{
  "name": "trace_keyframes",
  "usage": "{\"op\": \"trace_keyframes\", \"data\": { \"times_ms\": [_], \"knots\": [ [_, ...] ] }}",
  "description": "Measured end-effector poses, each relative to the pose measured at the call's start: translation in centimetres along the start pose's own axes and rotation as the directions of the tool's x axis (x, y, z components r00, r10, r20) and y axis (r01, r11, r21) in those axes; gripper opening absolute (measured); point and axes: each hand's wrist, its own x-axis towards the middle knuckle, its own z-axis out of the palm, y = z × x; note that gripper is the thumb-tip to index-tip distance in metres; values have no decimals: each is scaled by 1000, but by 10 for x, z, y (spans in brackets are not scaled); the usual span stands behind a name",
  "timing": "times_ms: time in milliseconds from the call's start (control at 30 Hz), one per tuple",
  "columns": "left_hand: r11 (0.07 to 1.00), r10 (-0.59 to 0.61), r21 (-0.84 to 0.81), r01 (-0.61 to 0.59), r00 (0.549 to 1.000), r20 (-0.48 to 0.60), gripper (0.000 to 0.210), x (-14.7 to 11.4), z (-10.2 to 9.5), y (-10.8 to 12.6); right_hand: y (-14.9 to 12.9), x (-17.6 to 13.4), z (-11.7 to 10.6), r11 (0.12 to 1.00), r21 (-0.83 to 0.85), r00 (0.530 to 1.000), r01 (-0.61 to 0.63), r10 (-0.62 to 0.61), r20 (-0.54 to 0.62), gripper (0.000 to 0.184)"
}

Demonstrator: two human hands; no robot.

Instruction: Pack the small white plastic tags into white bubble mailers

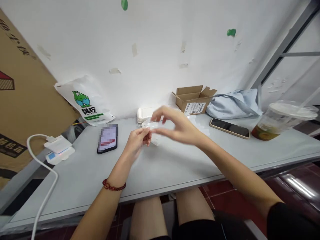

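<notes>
Thumb and fingertips of my left hand (137, 140) pinch a thin, translucent whitish piece (151, 125), which shows just past them, left of the open brown cardboard box (194, 107). My right hand (178, 126), blurred, arches beside it, fingers spread from thumb. Right of the box slumps crumpled pale-blue cloth (231, 105).

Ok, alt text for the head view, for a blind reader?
A person's left hand pinches a small, unclear pale item above a grey table, the blurred right hand curving open beside it. Behind stands an open cardboard box.
</notes>
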Motion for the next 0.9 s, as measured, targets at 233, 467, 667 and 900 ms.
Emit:
{"op": "trace_keyframes", "data": {
  "times_ms": [233, 467, 667, 900],
  "knots": [
    [991, -21, -130, 25, 999, 34, 29, 1, 9, -6, 81, 7, 3, 942, 141, 949, -304, 286, 132, 33],
    [995, -86, -36, 91, 988, 127, 32, -3, 11, -3, 91, 1, -6, 934, 134, 944, -330, 328, 40, 25],
    [998, -26, 57, 24, 999, 37, 20, -1, 3, 2, 93, -1, -15, 930, 140, 933, -339, 352, -76, 28],
    [952, 186, 274, -136, 969, -165, 18, 3, -1, -2, 95, -5, -10, 922, 185, 923, -339, 365, -126, 27]
  ]
}}
